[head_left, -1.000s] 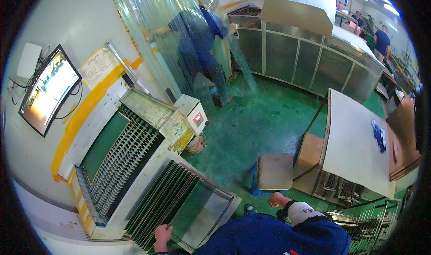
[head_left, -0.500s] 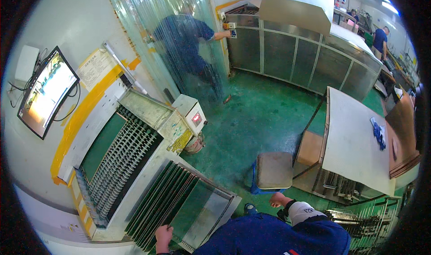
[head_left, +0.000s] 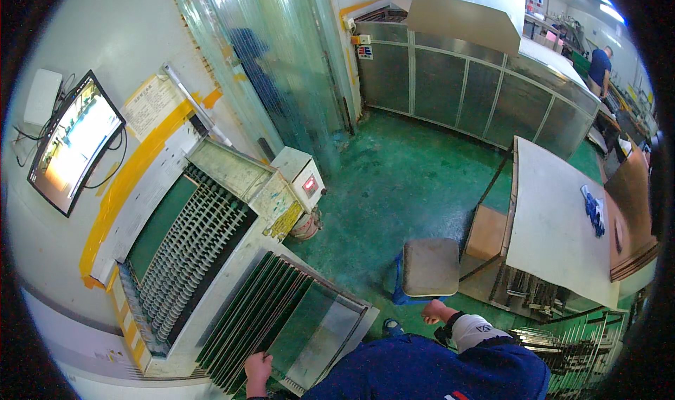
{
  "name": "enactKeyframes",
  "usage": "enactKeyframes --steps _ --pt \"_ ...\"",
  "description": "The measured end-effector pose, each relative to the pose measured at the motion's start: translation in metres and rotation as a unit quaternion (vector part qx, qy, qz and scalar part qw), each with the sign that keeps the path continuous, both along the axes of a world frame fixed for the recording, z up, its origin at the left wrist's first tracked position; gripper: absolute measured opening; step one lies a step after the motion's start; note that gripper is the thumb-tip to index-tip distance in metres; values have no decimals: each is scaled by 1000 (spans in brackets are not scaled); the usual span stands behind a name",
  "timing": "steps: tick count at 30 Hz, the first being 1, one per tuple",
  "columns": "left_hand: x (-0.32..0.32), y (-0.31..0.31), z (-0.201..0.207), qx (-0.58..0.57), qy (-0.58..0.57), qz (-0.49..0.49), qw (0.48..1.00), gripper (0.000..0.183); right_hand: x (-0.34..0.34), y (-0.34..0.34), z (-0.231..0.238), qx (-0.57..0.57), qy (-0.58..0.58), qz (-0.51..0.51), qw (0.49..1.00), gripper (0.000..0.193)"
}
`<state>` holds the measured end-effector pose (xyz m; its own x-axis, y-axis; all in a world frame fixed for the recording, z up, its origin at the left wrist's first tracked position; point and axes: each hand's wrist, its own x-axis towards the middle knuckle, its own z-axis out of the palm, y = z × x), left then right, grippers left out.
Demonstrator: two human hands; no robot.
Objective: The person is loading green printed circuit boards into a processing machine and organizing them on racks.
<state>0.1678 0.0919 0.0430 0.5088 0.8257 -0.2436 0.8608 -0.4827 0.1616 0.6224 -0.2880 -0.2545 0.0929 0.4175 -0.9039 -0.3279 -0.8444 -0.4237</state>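
Where at least six green panels [head_left: 256, 314] stand at lower left, long edges slanting up-right, the left hand [head_left: 258, 368] curls at their lower end, grip unclear; the right hand [head_left: 434, 312], loosely fisted, nears one stool [head_left: 431, 268].

Panels [head_left: 253, 322] in rack [head_left: 371, 314], left of stool [head_left: 430, 268]

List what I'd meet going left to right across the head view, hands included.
Wall screen → left hand → white box with a red display → right hand → blue-and-white gloves.
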Motion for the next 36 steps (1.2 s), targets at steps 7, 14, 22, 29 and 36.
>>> enactKeyframes --steps 7,14,22,29,36 --pt "9 4 -2 7 11 -16 1000 27 11 -20 -49 -11 59 -67 996 25" --pt "6 -1 1 19 -1 -16 1000 26 -18 11 83 -29 -105 -51 993 26" --pt "14 -5 44 33 43 -29 998 25 2 0 3 -3 -18 -48 999 25" --pt "4 5 154 52 -38 -15 998 25 5 16 11 65 -74 99 990 25" --pt "-38 -3 299 133 -216 43 966 29 1 39 23 57 -99 47 992 27"
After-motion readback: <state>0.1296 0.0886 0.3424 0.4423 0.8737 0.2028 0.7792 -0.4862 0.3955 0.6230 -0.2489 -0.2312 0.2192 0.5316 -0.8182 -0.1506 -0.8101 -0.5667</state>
